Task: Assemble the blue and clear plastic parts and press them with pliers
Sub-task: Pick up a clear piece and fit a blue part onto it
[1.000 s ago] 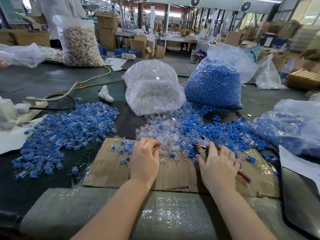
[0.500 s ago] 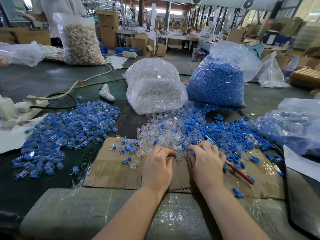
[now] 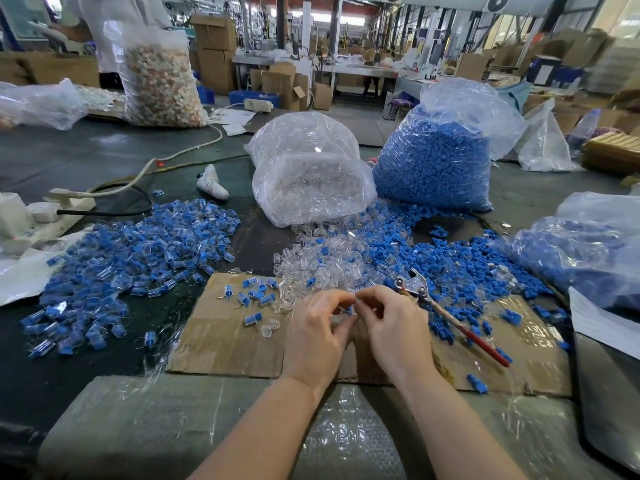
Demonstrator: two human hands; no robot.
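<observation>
My left hand (image 3: 317, 332) and my right hand (image 3: 394, 323) meet fingertip to fingertip above the cardboard sheet (image 3: 221, 337). Between them they pinch a small blue part (image 3: 348, 310) and a clear part, mostly hidden by the fingers. The red-handled pliers (image 3: 446, 315) lie on the cardboard just right of my right hand, untouched. Loose clear parts (image 3: 322, 265) and loose blue parts (image 3: 446, 261) are heaped beyond the hands. A few assembled pieces (image 3: 254, 294) lie on the cardboard to the left.
A large heap of assembled blue-and-clear pieces (image 3: 138, 258) covers the left of the table. Behind stand a bag of clear parts (image 3: 311, 174) and a bag of blue parts (image 3: 436, 161). Another bag of blue parts (image 3: 588, 244) lies at right. A power strip (image 3: 52, 213) and cable sit far left.
Both hands have come off the pile and drawn together, lifting small parts pinched between the fingertips. The right hand has left the pliers, which now lie uncovered on the cardboard.
</observation>
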